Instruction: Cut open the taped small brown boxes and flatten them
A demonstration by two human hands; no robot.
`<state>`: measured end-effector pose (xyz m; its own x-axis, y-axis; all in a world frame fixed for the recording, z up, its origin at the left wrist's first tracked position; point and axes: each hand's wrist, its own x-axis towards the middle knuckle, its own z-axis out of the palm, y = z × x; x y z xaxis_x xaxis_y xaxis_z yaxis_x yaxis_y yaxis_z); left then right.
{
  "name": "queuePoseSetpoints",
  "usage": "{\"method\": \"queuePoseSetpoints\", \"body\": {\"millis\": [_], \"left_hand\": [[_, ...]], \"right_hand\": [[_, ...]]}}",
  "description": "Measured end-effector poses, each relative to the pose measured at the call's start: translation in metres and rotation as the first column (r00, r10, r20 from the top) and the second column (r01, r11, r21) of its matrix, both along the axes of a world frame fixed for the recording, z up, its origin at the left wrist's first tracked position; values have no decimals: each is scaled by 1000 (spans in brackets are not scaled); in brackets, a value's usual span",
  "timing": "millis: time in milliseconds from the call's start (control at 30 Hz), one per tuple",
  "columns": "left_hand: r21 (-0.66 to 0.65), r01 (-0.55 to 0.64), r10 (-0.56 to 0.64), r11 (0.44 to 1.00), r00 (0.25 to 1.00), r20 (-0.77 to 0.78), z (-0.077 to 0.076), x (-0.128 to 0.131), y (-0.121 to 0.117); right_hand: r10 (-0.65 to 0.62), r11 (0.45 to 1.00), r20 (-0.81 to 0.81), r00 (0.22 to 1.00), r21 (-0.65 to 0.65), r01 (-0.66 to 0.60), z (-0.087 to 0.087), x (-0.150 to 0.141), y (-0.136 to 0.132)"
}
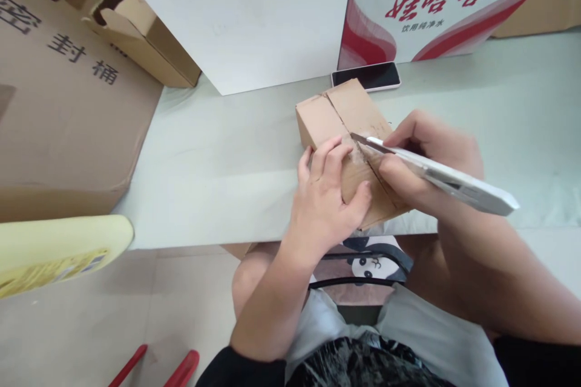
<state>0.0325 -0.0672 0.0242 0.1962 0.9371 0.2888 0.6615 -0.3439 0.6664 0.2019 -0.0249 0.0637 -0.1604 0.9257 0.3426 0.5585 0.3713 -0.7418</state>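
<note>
A small brown cardboard box [338, 112] lies on the pale table [218, 157] near its front edge, with a seam running down the middle of its top. My left hand [324, 193] rests on the box's near left part, fingers curled over the top and thumb pressed against it. My right hand [426, 163] grips a white utility knife [449, 178]. Its blade tip touches the box's top seam, just beyond my left fingers.
A black phone [365, 75] lies behind the box. A red-and-white printed carton [436, 0] and a white box [245, 18] stand at the back. Large brown cartons [63, 78] fill the left. A yellow object [59, 248] and red handles [181, 369] sit lower left.
</note>
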Motion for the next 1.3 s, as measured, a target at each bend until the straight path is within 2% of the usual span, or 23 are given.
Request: {"method": "queuePoseSetpoints", "body": {"millis": [100,200,233,300,367,400,533,600,733,833,967,1200,1267,1300], "left_hand": [[-3,-6,6,1000,1000,3,0,-1,0],[-15,-10,10,1000,1000,16,0,-4,2],[-19,-12,12,1000,1000,21,0,-4,3],[-22,-16,16,1000,999,29,0,-5,4],[-32,-20,21,999,999,32,-1,-4,5],[-36,-21,22,999,999,33,-1,-4,6],[-35,-13,15,999,999,43,-2,-5,7],[-34,-10,11,999,999,48,-2,-7,7],[-40,-19,21,999,999,49,-2,-8,8],[-39,-25,27,999,998,49,-2,-7,8],[-31,-21,23,999,998,61,-3,-8,9],[-5,-17,18,1000,997,76,-6,-7,9],[-23,-9,11,1000,996,87,-6,-10,10],[-35,-8,12,999,995,100,-7,-13,11]], "right_hand": [[55,998,1,999,-9,-55,1,3,-1],[105,994,-213,971,34,-100,-4,6,-1],[92,993,-326,941,97,-64,-7,6,0],[34,965,-555,831,233,117,-11,2,2],[-5,927,-706,708,262,267,-14,-3,4],[-8,930,-742,670,242,278,-14,-5,5],[-1,997,-748,664,51,60,-14,-7,4],[8,999,-774,633,-16,-32,-13,-6,3],[51,984,-840,540,-51,-172,-10,-5,4],[-3,983,-832,555,-105,-152,-10,-5,4],[-22,988,-765,644,-117,-105,-15,-1,1],[87,989,-656,750,-31,-143,-22,3,-2],[88,996,-660,746,61,-64,-20,2,7],[77,991,-668,740,132,16,-20,3,14]]}}
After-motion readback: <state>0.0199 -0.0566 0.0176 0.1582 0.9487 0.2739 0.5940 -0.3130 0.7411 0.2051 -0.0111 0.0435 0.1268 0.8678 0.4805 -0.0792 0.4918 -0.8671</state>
